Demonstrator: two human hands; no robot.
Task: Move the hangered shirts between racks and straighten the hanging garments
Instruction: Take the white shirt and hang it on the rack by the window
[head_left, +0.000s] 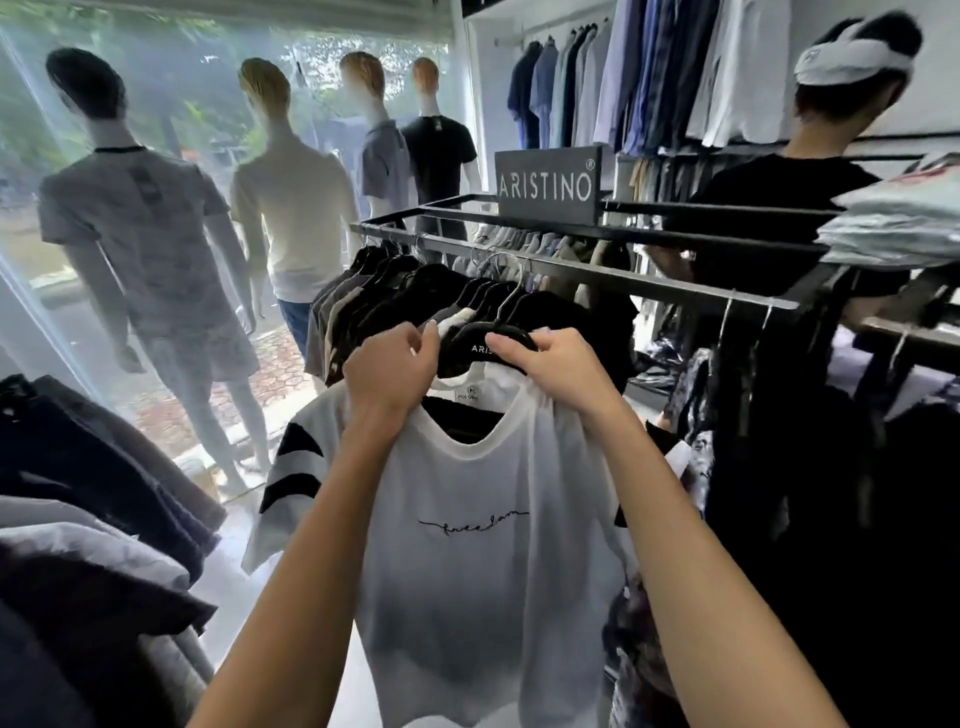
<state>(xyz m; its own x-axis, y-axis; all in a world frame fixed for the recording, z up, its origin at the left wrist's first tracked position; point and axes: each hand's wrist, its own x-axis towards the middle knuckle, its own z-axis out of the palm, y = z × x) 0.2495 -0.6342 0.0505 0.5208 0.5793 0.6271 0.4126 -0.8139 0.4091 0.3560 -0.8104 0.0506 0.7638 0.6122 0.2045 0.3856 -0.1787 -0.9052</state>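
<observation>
A white T-shirt (483, 561) with black sleeve stripes and a small script print hangs in front of me on a black hanger (480, 343). My left hand (392, 369) grips the shirt's left shoulder over the hanger end. My right hand (558, 366) grips the right shoulder, thumb lying on the hanger. The hanger's metal hook (511, 291) reaches up to the black rack rail (649, 283); I cannot tell whether it rests on it. Several dark shirts (395, 306) hang on that rail to the left.
Another person (800, 171) in a black shirt stands behind the rack at right. A brand sign (545, 184) sits on the rack top, folded clothes (893, 218) at its right end. Several mannequins (150, 234) face the window. Garments (93, 519) hang at left.
</observation>
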